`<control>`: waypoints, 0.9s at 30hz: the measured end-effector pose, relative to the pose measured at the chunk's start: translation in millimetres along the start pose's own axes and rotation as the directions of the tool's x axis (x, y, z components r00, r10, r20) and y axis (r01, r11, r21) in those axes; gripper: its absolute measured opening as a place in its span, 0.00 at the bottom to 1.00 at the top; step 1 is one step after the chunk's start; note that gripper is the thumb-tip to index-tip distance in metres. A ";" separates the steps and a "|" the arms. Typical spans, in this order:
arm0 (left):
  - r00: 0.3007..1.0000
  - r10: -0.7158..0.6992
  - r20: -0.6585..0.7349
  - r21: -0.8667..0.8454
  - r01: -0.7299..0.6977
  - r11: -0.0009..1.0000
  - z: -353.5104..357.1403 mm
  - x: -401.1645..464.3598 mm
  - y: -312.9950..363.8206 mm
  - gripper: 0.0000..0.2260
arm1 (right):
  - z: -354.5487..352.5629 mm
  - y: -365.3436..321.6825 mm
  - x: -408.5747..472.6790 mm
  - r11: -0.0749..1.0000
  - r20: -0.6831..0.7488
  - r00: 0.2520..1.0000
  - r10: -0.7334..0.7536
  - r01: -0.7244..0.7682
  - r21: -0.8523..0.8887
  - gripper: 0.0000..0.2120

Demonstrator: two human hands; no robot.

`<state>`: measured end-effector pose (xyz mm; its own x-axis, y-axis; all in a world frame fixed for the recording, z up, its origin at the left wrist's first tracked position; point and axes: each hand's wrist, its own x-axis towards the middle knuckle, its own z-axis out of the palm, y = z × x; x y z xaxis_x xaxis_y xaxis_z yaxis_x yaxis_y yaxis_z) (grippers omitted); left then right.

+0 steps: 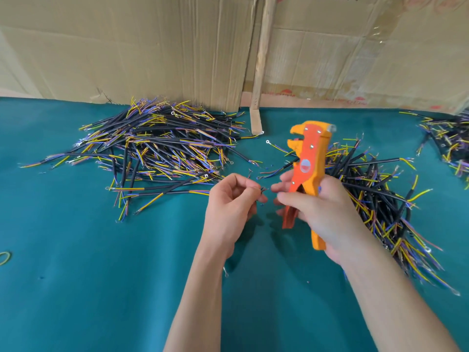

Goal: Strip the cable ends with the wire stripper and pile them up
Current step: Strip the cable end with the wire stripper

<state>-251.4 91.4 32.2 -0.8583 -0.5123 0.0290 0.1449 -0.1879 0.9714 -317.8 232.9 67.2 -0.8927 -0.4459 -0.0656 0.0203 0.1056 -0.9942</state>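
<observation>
The right hand [322, 209] grips the orange wire stripper [308, 171] upright above the teal tabletop [101, 288], fingers curled round its handles (jaws up, apart). Just left of it, the left hand [229, 201] pinches a tiny wire scrap [263, 190] between thumb and fingertips. Cable piles lie beyond: one far left [157, 151], another [380, 199] behind the right hand.

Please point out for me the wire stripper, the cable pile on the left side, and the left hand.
wire stripper [308, 158]: head view, on its orange body below the jaws.
left cable pile [157, 146]: head view, on the middle of the heap.
left hand [229, 201]: head view, on the back of the hand.
</observation>
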 end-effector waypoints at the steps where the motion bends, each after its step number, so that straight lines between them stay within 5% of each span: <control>1: 1.000 0.007 0.008 -0.004 -0.007 1.000 0.3 -0.2 -0.2 0.03 | 2.4 -5.5 4.4 0.996 0.043 0.999 -0.031 0.035 -0.083 0.11; 5: 0.999 0.024 0.025 -0.051 -0.023 0.998 -1.2 0.5 -0.8 0.02 | 7.5 -19.3 19.2 0.912 0.175 0.977 -0.121 0.179 -0.370 0.09; 10: 0.999 0.043 0.007 -0.074 -0.043 0.996 -2.5 2.6 -2.8 0.02 | 14.1 -19.0 28.4 0.809 0.209 0.963 -0.172 0.259 -0.527 0.11; 19: 0.999 0.046 0.013 -0.053 -0.045 0.998 -4.8 1.9 -3.3 0.01 | 20.4 -14.1 27.9 0.888 0.157 0.971 -0.179 0.229 -0.399 0.09; 27: 0.999 0.033 0.034 -0.049 -0.032 0.998 -8.3 3.1 -2.5 0.06 | 20.2 -9.5 22.0 0.996 0.054 0.996 -0.074 0.076 -0.053 0.07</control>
<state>-250.3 83.4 27.8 -0.8692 -0.4896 0.0694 0.1961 -0.2125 0.9573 -328.5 204.1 73.5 -0.8662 -0.4997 0.0032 -0.0717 0.1180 -0.9904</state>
